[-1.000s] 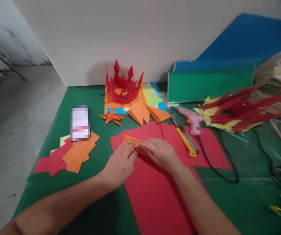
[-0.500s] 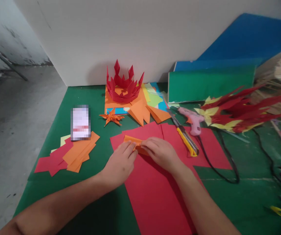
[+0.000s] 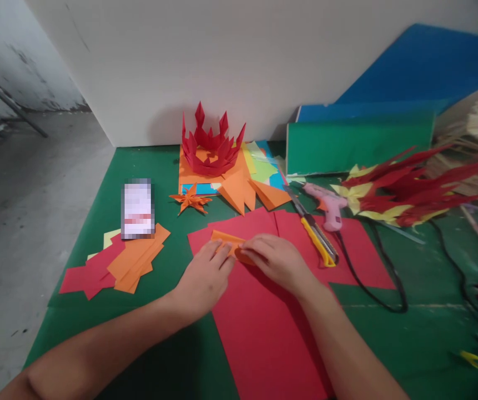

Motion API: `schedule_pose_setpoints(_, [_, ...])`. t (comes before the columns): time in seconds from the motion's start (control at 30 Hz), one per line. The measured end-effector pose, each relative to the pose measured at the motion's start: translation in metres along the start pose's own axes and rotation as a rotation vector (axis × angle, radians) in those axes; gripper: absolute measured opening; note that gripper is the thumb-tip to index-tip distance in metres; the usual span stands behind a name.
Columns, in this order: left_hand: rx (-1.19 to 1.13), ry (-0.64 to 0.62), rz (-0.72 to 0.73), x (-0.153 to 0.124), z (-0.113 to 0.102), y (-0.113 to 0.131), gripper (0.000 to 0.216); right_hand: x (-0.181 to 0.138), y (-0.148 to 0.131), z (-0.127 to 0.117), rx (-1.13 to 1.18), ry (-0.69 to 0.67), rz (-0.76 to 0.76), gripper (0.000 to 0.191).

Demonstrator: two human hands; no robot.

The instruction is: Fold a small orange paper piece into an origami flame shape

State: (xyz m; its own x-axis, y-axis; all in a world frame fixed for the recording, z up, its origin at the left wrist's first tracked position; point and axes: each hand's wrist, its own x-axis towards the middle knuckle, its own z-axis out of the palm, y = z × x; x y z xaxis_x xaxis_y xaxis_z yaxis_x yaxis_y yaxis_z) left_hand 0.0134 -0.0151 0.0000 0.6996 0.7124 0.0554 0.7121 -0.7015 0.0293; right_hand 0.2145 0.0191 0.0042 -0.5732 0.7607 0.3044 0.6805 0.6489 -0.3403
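A folded orange paper strip (image 3: 232, 240) lies over red paper sheets (image 3: 259, 322) in the middle of the table. My left hand (image 3: 206, 275) presses its fingertips on the strip's left part. On the strip's right part, my right hand (image 3: 278, 261) has its fingers closed together against the paper. The fingers partly cover the strip, so its exact fold is hidden. Right of my right hand rests a yellow utility knife (image 3: 317, 241) with its blade out. An orange paper star flower (image 3: 191, 199) and cut orange paper pieces (image 3: 239, 191) lie just beyond my hands.
Behind stands a red paper crown (image 3: 211, 155). On the left, a blurred-out phone (image 3: 137, 208) touches stacked paper strips (image 3: 134, 261). A pink glue gun (image 3: 328, 205) trails a black cord on the right, beside red and yellow paper flames (image 3: 409, 189). A white board (image 3: 159, 66) closes off the back.
My left fingers have shifted slightly on the orange strip, and my right fingertips have moved a little along it. Both hands stay on the paper; the other things keep their places.
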Motion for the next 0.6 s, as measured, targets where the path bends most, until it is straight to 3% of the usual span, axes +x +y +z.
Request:
schedule_pose_setpoints(0.13, [-0.005,0.012,-0.012,0.0,0.0,0.0,0.034,0.001,0.003,0.002,0.036,-0.028,0.039,0.019])
schedule_pose_setpoints(0.4, [-0.028,0.019,-0.013,0.0,0.002,0.001,0.033,0.007,0.007,0.006,0.179,0.04,0.266,0.015])
schedule_pose_setpoints(0.6, [-0.129,0.113,-0.069,0.002,0.002,0.0,0.035,0.007,-0.004,0.006,0.285,-0.002,0.416,0.007])
